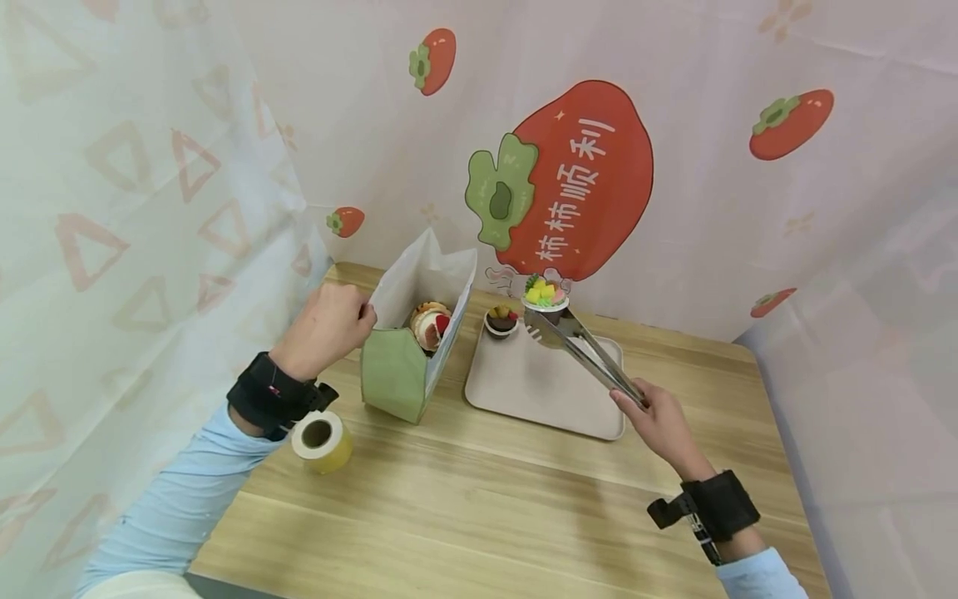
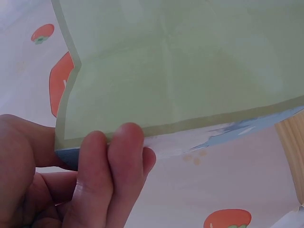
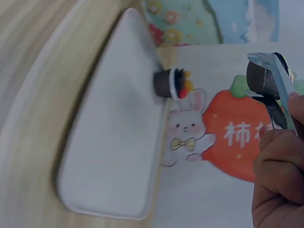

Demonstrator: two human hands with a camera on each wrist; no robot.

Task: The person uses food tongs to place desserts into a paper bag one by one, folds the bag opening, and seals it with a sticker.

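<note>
My left hand (image 1: 325, 329) pinches the top edge of a green paper bag (image 1: 394, 370); in the left wrist view the fingers lie over the rim of the bag (image 2: 175, 71). The mouth of the bag stands open, and a cream-topped dessert with a red fruit piece (image 1: 429, 324) shows inside. My right hand (image 1: 659, 423) holds metal tongs (image 1: 602, 366). Between their tips is a dark cupcake with yellow, green and pink topping (image 1: 545, 293), raised above the beige tray (image 1: 542, 395). A second small dark cupcake (image 1: 501, 322) sits at the tray's far left corner.
A roll of yellow tape (image 1: 323, 443) stands on the wooden table (image 1: 449, 516), left of the bag and below my left wrist. Printed curtains (image 1: 696, 216) close off the back and both sides of the table.
</note>
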